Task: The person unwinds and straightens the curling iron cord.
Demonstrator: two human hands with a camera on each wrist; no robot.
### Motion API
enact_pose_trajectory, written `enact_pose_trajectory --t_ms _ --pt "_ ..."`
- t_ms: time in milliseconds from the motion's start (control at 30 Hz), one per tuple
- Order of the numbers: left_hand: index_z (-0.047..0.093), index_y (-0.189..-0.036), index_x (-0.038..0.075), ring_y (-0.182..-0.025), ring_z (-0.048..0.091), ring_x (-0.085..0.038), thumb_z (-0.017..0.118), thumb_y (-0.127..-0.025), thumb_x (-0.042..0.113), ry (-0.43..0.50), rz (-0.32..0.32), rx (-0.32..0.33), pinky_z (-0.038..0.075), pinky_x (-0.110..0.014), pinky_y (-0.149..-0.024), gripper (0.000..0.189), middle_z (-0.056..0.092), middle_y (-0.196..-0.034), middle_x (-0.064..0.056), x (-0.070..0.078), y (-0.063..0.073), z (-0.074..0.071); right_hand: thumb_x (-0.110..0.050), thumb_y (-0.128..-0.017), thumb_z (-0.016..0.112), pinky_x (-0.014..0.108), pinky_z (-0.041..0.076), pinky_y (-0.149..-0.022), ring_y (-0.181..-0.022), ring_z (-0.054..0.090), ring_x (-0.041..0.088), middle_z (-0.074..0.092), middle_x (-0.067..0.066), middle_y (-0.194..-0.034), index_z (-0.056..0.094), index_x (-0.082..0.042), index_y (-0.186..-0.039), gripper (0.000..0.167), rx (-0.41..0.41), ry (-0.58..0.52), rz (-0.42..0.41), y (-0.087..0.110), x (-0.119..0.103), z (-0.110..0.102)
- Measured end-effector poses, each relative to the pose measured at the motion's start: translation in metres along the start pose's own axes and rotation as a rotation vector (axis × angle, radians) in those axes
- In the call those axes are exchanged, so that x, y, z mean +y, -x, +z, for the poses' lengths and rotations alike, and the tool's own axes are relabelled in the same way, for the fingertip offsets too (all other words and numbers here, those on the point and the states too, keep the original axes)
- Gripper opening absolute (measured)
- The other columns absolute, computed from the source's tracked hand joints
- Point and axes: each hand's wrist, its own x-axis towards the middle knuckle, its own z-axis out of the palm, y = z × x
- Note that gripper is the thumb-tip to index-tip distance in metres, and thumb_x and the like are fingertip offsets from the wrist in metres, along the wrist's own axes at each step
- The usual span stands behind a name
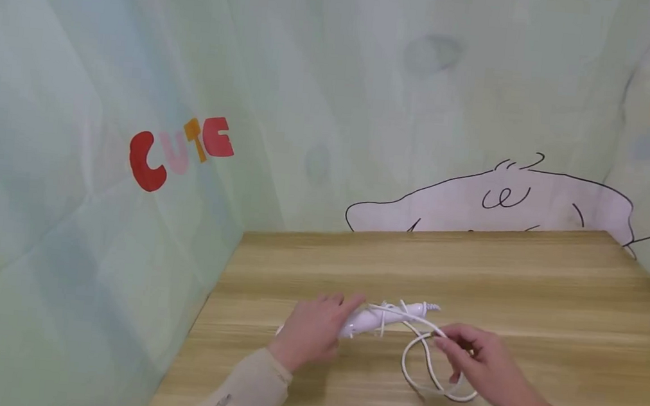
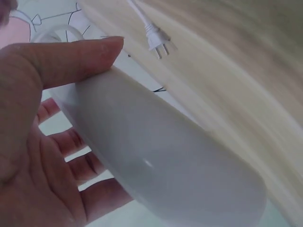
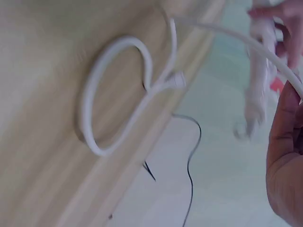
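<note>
My left hand [image 1: 314,328] grips a long, smooth white corded appliance [image 1: 365,321] by one end, its thumb across the body in the left wrist view. Turns of white power cord [image 1: 431,326] wrap the other end, where a ribbed cord sleeve [image 1: 432,307] sticks out. Between thumb and fingers, my right hand [image 1: 487,365] pinches the cord a short way right of the appliance. A loose loop of the cord [image 3: 86,104] hangs below that pinch. The two-pin plug [image 2: 155,40] shows in the left wrist view.
Beneath both hands is a wood-grain table [image 1: 527,279]. Pale printed cloth [image 1: 311,98] with cartoon drawings and coloured letters rises behind its far edge and along its left side.
</note>
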Motion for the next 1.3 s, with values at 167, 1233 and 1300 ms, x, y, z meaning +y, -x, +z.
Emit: enact_pose_trajectory --t_ms 167,1233,1300 --pt "0.050 -0.134 0.028 -0.071 0.057 -0.015 0.085 -0.062 0.010 0.024 0.056 -0.046 0.044 -0.027 -0.048 0.083 0.059 -0.089 0.002 0.006 0.009 0.004 -0.009 -0.097 0.062 0.030 0.046 -0.039 -0.043 0.054 0.012 0.052 -0.004 -0.064 0.070 -0.001 -0.099 0.012 -0.045 0.098 0.173 -0.020 0.002 -0.035" --pt "0.051 -0.137 0.020 -0.074 0.060 -0.013 0.083 -0.069 0.016 0.128 0.000 0.089 0.046 -0.025 -0.051 0.075 0.064 -0.096 -0.001 0.019 -0.016 -0.014 -0.001 -0.089 0.070 0.028 0.056 -0.073 -0.088 0.065 0.009 0.069 -0.001 -0.096 0.069 -0.006 -0.107 0.018 -0.168 -0.028 -0.072 -0.009 0.013 0.051" --pt "0.051 -0.136 0.021 -0.072 0.059 -0.014 0.083 -0.066 0.014 0.103 -0.028 0.089 0.045 -0.026 -0.049 0.078 0.064 -0.094 -0.001 0.014 -0.017 -0.013 -0.002 -0.091 0.068 0.029 0.057 -0.066 -0.083 0.063 0.008 0.067 0.000 -0.091 0.068 0.000 -0.106 0.016 -0.194 -0.109 0.042 -0.009 0.008 0.045"
